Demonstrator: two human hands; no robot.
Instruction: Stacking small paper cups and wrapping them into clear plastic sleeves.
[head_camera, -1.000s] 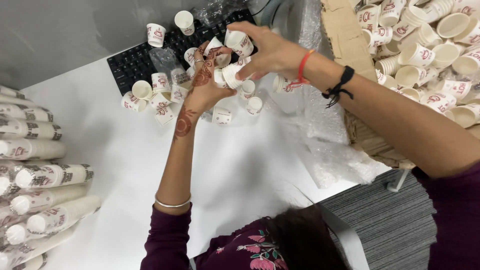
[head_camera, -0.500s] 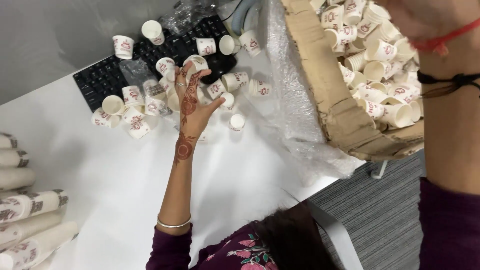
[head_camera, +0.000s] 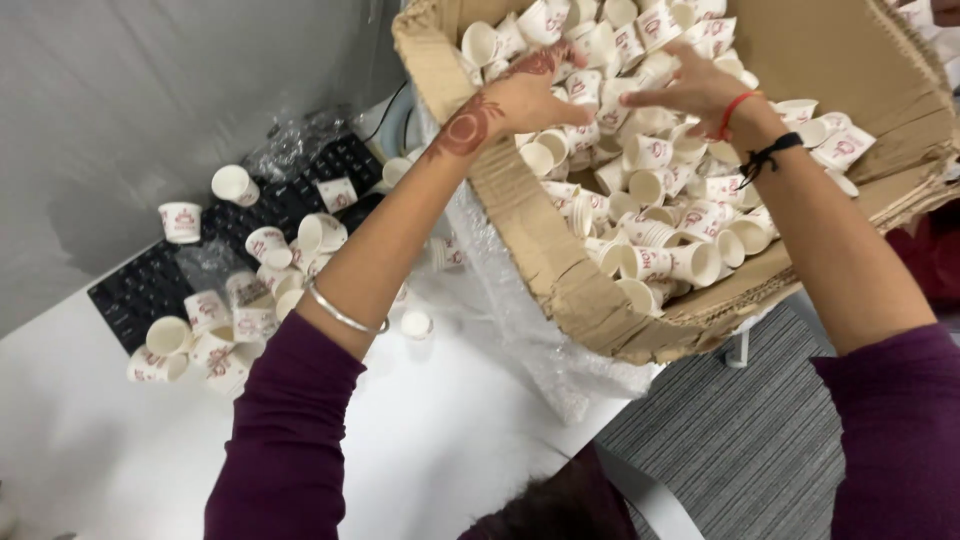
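Gathering step. Both hands reach into the cardboard box (head_camera: 560, 290) at 1 o'clock: left hand (head_camera: 525, 95) and right hand (head_camera: 690, 90), fingers apart, grip closed on nothing, resting on the loose paper cups (head_camera: 650, 190). Next move likely calls for closing on several cups. More cups litter the keyboard (head_camera: 150, 285) on the white surface (head_camera: 450, 440) at 9 o'clock.

Crowded box, clearer bench front
Loose paper cups (head_camera: 650, 185) fill the cardboard box (head_camera: 560, 290); more cups litter the keyboard (head_camera: 150, 285), while the near bench (head_camera: 440, 440) lies open.
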